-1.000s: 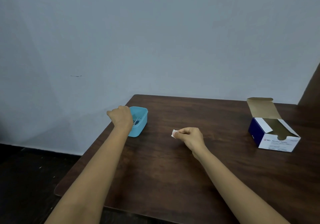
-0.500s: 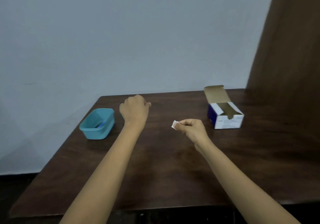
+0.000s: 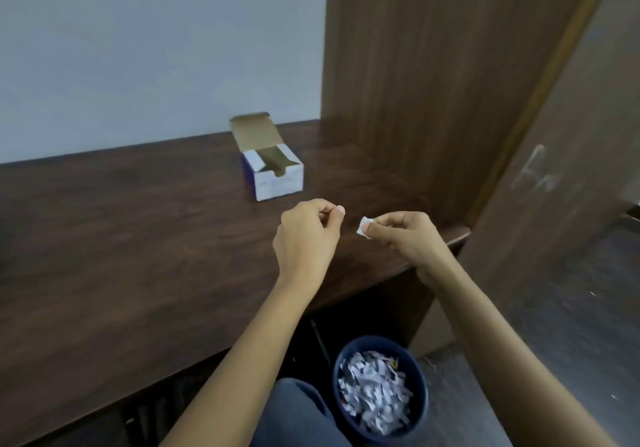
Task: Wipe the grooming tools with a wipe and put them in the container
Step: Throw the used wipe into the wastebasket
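Left hand (image 3: 306,235): raised over table (image 3: 138,221), nearer than wipe box (image 3: 273,169); fingers curled in, thumb tip met by forefinger, nothing seen held.
Right hand (image 3: 403,235): near-right of wipe box, apart from left; small white wipe (image 3: 363,230) pinched between thumb and fingertips.
Wipe box: flap open, stood on table.
Waste bin (image 3: 381,387), shredded paper inside: on floor, well nearer than wipe box.
Wood panel (image 3: 415,83): right of wipe box.
Change: view swung right, blue container lost from frame; hands brought closer together.
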